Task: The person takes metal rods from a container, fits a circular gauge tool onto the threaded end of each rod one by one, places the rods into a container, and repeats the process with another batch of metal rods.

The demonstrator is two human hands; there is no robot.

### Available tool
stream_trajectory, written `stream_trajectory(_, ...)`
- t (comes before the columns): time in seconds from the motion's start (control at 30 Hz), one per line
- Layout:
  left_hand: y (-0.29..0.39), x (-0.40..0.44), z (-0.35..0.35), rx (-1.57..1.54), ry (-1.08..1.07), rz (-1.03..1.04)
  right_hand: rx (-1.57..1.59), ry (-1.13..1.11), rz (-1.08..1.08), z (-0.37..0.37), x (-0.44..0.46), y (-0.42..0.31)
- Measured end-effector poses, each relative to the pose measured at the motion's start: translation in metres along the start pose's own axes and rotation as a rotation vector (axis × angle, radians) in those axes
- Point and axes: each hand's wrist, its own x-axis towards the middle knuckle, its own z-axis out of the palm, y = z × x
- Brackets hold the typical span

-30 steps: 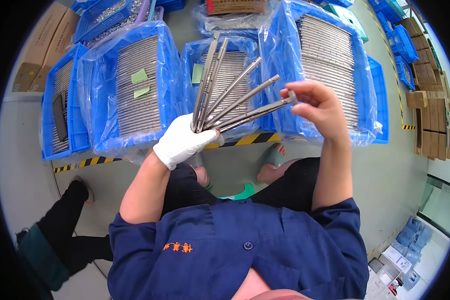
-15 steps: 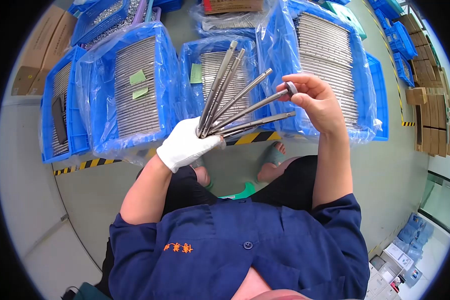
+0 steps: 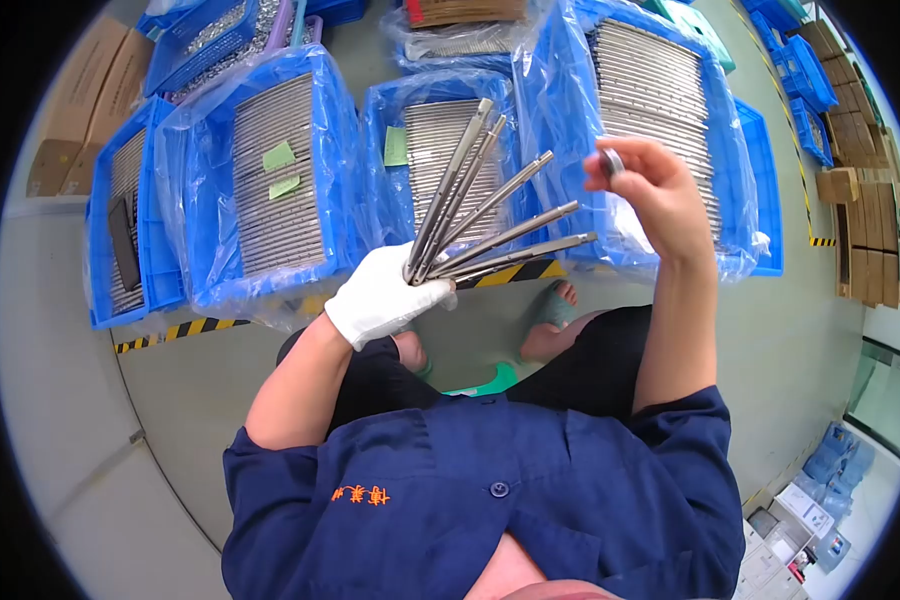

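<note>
My left hand (image 3: 382, 297), in a white glove, is closed around the lower ends of several metal rods (image 3: 510, 238), which fan out upward and to the right. Small holes show along some of the rods. My bare right hand (image 3: 662, 195) pinches a small round dark piece (image 3: 612, 162), seen nearly edge-on, between thumb and fingers. This piece is apart from the rod tips, to their upper right. Behind the rods stands a blue crate (image 3: 372, 135) with rows of similar rods and a green paper slip (image 3: 396, 146).
A plastic-lined blue crate (image 3: 205, 285) of rods with green slips stands at left. Another lined crate (image 3: 567, 85) is at right, behind my right hand. A crate at far left holds a dark flat object (image 3: 123, 243). Yellow-black tape (image 3: 515, 273) runs along the crates' front.
The round piece has come off the end of one rod. My right hand has drawn it up and to the right, while the left hand keeps the fanned rods.
</note>
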Motion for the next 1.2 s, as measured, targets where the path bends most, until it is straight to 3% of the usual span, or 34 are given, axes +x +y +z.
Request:
stream_trajectory(0.23,-0.007,0.003,0.007,-0.023,-0.082,0.06,0.132,-0.118,0.088,0.011,0.005,0.012)
stream_trajectory(0.33,-0.006,0.002,0.008,-0.036,-0.094,0.021,-0.121,-0.144,0.14,0.007,0.001,0.002)
stream_trajectory(0.43,-0.007,0.001,0.013,-0.088,-0.113,-0.011,-0.042,-0.185,0.199,0.014,0.002,0.012)
stream_trajectory(0.53,-0.003,-0.001,0.012,-0.219,-0.15,0.02,-0.025,-0.16,0.187,0.012,0.003,0.019)
stream_trajectory(0.63,0.004,-0.006,0.001,-0.321,-0.287,-0.141,-0.088,-0.098,0.115,-0.004,0.001,0.013)
stream_trajectory(0.67,-0.003,-0.007,-0.001,-0.328,-0.329,-0.159,0.035,-0.02,0.081,-0.011,0.002,0.009)
stream_trajectory(0.7,-0.006,-0.008,0.002,-0.373,-0.35,-0.108,0.157,0.063,0.049,-0.015,0.002,0.003)
stream_trajectory(0.73,-0.007,-0.009,0.008,-0.416,-0.378,-0.056,0.06,0.095,0.066,-0.011,0.003,0.0)
stream_trajectory(0.87,0.004,-0.014,0.015,-0.422,-0.568,-0.088,0.175,-0.177,0.123,0.009,0.006,0.023)
stream_trajectory(1.0,0.009,-0.014,0.015,-0.439,-0.665,-0.104,0.32,-0.285,0.097,0.004,0.003,0.022)
stream_trajectory(1.1,0.008,-0.013,0.014,-0.44,-0.685,-0.121,0.391,-0.339,0.092,0.001,0.002,0.024)
stream_trajectory(1.2,-0.003,-0.014,0.019,-0.419,-0.622,-0.072,0.214,-0.367,0.048,-0.007,0.002,0.019)
